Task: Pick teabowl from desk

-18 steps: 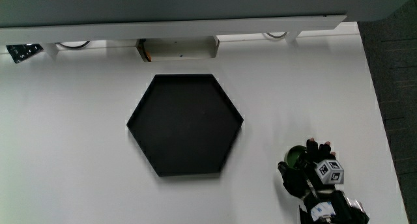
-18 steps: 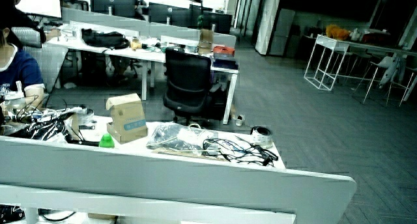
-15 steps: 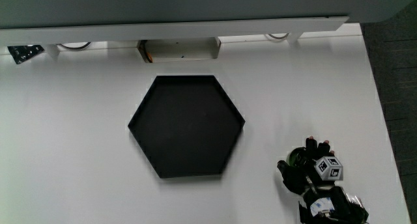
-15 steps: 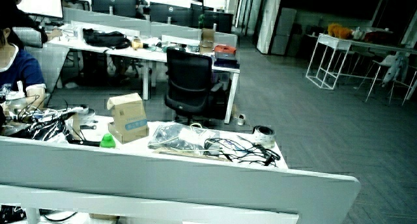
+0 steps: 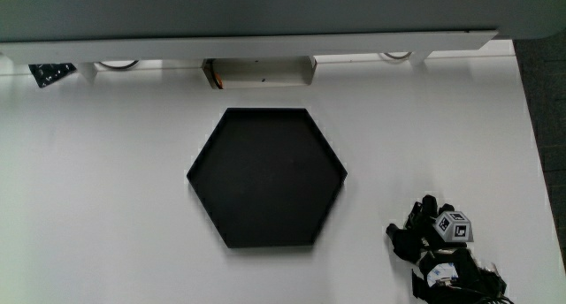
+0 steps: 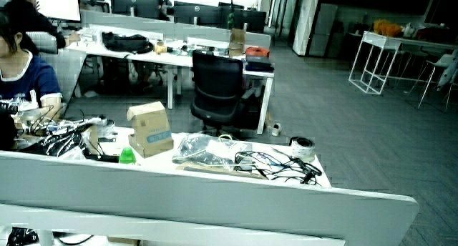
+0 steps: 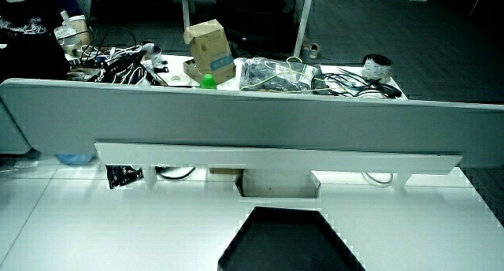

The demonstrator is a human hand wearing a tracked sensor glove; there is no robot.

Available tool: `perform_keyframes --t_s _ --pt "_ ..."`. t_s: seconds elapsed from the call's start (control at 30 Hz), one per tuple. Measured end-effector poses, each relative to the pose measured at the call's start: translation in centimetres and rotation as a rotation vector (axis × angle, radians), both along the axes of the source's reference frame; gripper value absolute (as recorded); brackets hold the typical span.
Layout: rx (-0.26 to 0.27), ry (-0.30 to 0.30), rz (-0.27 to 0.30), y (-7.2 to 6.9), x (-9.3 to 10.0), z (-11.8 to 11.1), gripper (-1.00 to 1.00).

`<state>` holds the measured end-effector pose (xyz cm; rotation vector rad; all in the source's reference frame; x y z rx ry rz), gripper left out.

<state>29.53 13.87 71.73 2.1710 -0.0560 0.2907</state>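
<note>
The gloved hand, with its patterned cube, rests on the white table near the person's edge, beside the black hexagonal tray. Its fingers curl down over the teabowl and cover it, so the bowl does not show in the main view. Neither hand nor teabowl appears in the side views.
The tray holds nothing. A low grey partition with a white ledge borders the table; a small white box sits under the ledge, farther from the person than the tray. A side view shows only the partition and the office.
The hand has closed further over the green teabowl, which showed under the fingers before and is now covered. The tray has not moved.
</note>
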Motion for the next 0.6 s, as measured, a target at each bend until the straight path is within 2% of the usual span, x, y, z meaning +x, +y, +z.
perform_keyframes --t_s 0.07,0.1,0.13,0.2,0.23,0.27,0.3,0.4,0.43,0.47,0.5,0.57,0.6 --pt "-0.011 0.012 -0.008 -0.6 -0.3 0.1 0.0" --pt "-0.098 -0.05 -0.011 -1.2 -1.0 -0.9 0.0" --pt "-0.044 0.004 -0.024 -1.2 -0.5 0.0 0.0" --pt "-0.054 0.03 -0.036 -1.7 -0.2 0.4 0.0" --pt "-0.085 0.003 -0.041 -1.9 -0.3 0.0 0.0" --pt "-0.09 0.038 -0.05 -2.1 -0.2 0.2 0.0" --pt "-0.112 0.036 -0.046 -2.3 -0.3 -0.1 0.0" --pt "-0.161 0.059 -0.069 -1.9 0.1 0.5 0.0" --pt "-0.159 0.069 -0.065 -1.6 0.4 0.9 0.0" --pt "-0.197 0.059 -0.063 -1.4 0.3 0.8 0.06" --pt "-0.213 0.054 -0.079 -1.3 0.5 1.2 0.12" --pt "-0.228 0.045 -0.086 -1.2 0.7 1.7 0.25" --pt "-0.217 0.057 -0.084 -1.2 1.0 1.8 0.31"
